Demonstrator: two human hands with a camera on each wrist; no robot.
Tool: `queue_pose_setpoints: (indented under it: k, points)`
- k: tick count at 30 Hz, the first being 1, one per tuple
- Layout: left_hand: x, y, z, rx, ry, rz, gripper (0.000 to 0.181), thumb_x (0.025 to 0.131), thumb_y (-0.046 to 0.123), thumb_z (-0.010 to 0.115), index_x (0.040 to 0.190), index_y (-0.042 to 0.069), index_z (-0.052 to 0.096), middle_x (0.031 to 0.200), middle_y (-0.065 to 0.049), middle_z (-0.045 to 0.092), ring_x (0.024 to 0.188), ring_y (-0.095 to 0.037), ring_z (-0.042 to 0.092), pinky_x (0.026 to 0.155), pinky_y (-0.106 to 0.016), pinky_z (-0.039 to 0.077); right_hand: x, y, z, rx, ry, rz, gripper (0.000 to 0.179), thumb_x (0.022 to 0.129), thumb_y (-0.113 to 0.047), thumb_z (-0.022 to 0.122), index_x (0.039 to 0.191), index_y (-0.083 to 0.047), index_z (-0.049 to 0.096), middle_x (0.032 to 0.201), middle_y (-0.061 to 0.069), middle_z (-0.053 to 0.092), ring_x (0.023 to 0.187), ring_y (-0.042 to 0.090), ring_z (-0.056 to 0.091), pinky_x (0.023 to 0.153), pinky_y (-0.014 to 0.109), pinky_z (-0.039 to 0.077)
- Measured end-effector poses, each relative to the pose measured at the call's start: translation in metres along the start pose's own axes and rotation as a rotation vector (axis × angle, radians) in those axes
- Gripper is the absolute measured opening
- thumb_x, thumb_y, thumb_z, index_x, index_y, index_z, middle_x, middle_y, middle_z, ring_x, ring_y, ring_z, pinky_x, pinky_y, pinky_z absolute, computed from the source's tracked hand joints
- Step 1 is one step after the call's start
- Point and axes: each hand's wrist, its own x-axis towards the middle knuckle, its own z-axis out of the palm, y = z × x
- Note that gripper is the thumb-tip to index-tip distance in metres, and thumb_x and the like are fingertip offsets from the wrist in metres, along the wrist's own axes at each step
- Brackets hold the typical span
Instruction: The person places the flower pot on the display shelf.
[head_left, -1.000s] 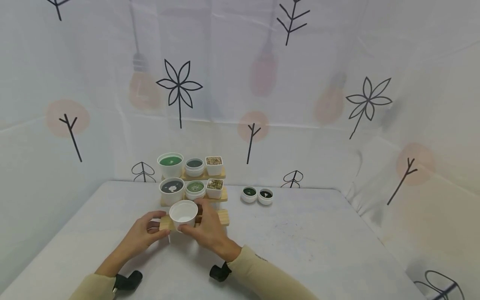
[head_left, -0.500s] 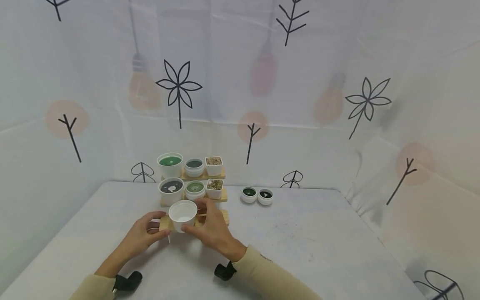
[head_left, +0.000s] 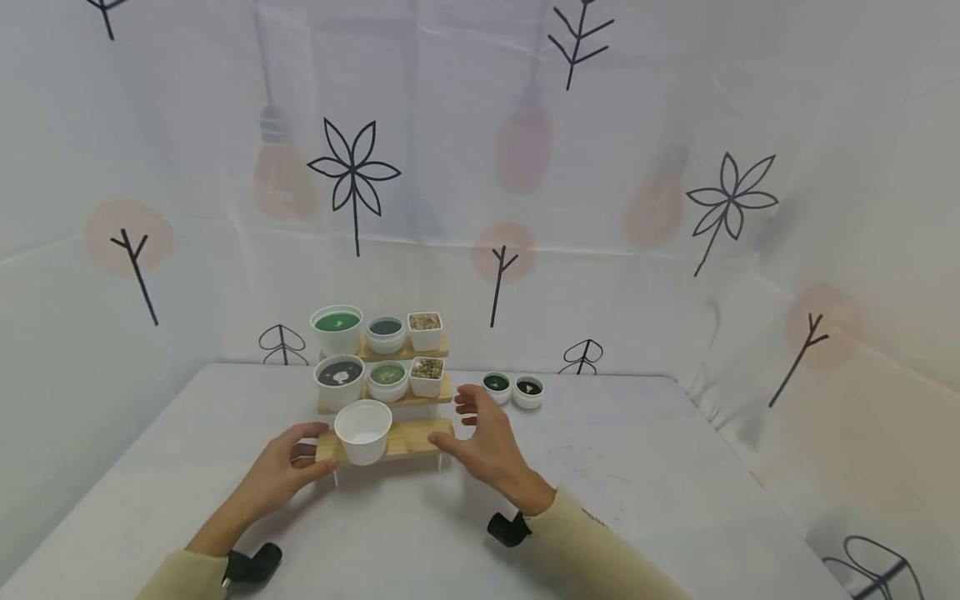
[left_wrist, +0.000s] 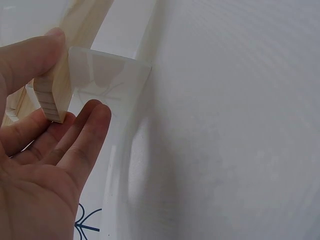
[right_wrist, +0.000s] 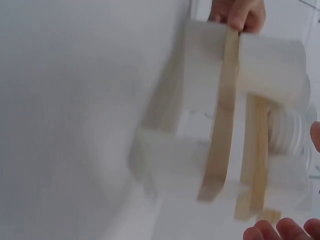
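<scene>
A white empty bowl (head_left: 364,435) stands at the left of the lowest wooden shelf board (head_left: 416,437). My left hand (head_left: 279,468) grips that board's left end; in the left wrist view the thumb (left_wrist: 37,57) lies on its top edge with fingers below. My right hand (head_left: 491,446) is off the bowl, near the board's right end, thumb and fingers spread around nothing. Blurred in the right wrist view, the board (right_wrist: 222,115) sits on pale translucent supports (right_wrist: 170,160).
Two higher boards behind carry a green-filled bowl (head_left: 337,332), a grey-filled bowl (head_left: 339,382), small round jars (head_left: 387,382) and square cups of grainy bits (head_left: 426,377). Two small dark-filled jars (head_left: 528,393) stand on the white table (head_left: 615,500) to the right. A patterned curtain (head_left: 450,192) hangs behind.
My right hand has let go of the white bowl and moved right, its fingers spreading. The bowl stays on the board. My left hand keeps its grip on the board's end.
</scene>
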Motion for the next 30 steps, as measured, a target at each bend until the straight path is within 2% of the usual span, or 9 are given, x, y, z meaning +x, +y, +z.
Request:
queue_pose_setpoints:
  k: [7,16,19,21,25,30]
  points:
    - [0.001,0.0,0.0,0.007,0.004,-0.018,0.066,0.082,0.023,0.077,0.132,-0.004,0.044,0.132,-0.027,0.048,0.105,-0.034,0.063,0.078,-0.03,0.058,0.006,0.026,-0.029,-0.081,0.075,0.026,0.062,0.075,-0.027,0.083,0.123,-0.005,0.051,0.116,0.007,0.057,0.104,0.024,0.059,0.085,0.034,0.055]
    - [0.001,-0.003,0.0,-0.02,0.005,-0.006,0.065,0.081,0.019,0.077,0.132,-0.005,0.044,0.132,-0.027,0.047,0.104,-0.035,0.063,0.078,-0.03,0.058,0.016,0.062,-0.06,-0.148,0.085,0.012,0.057,0.077,-0.02,0.081,0.122,-0.001,0.052,0.117,0.013,0.057,0.107,0.031,0.058,0.09,0.044,0.053]
    - [0.001,-0.004,0.0,0.005,0.01,-0.017,0.067,0.081,0.023,0.077,0.133,-0.004,0.044,0.132,-0.027,0.047,0.106,-0.035,0.062,0.079,-0.03,0.057,0.019,0.073,-0.067,-0.156,0.092,0.012,0.056,0.077,-0.021,0.081,0.121,0.0,0.053,0.116,0.013,0.058,0.106,0.035,0.058,0.092,0.048,0.05]
    - [0.001,-0.004,0.0,0.019,0.014,-0.031,0.068,0.081,0.026,0.077,0.133,-0.002,0.044,0.132,-0.025,0.047,0.107,-0.036,0.061,0.08,-0.031,0.057,0.02,0.079,-0.071,-0.155,0.093,0.027,0.056,0.077,-0.022,0.08,0.121,0.0,0.053,0.116,0.014,0.058,0.108,0.035,0.057,0.093,0.051,0.048]
    - [0.003,-0.005,0.0,0.028,0.015,-0.054,0.07,0.08,0.03,0.078,0.135,0.001,0.044,0.134,-0.023,0.047,0.111,-0.037,0.059,0.082,-0.031,0.057,0.023,0.092,-0.077,-0.195,0.088,0.086,0.058,0.078,-0.024,0.08,0.123,-0.001,0.053,0.12,0.013,0.058,0.112,0.033,0.055,0.097,0.049,0.046]
    - [0.002,-0.005,0.001,0.031,0.019,-0.047,0.07,0.081,0.029,0.078,0.134,0.0,0.044,0.134,-0.023,0.048,0.11,-0.037,0.059,0.082,-0.032,0.057,0.029,0.106,-0.081,-0.233,0.078,0.155,0.06,0.078,-0.027,0.079,0.126,-0.003,0.051,0.126,0.014,0.054,0.118,0.036,0.051,0.1,0.048,0.043]
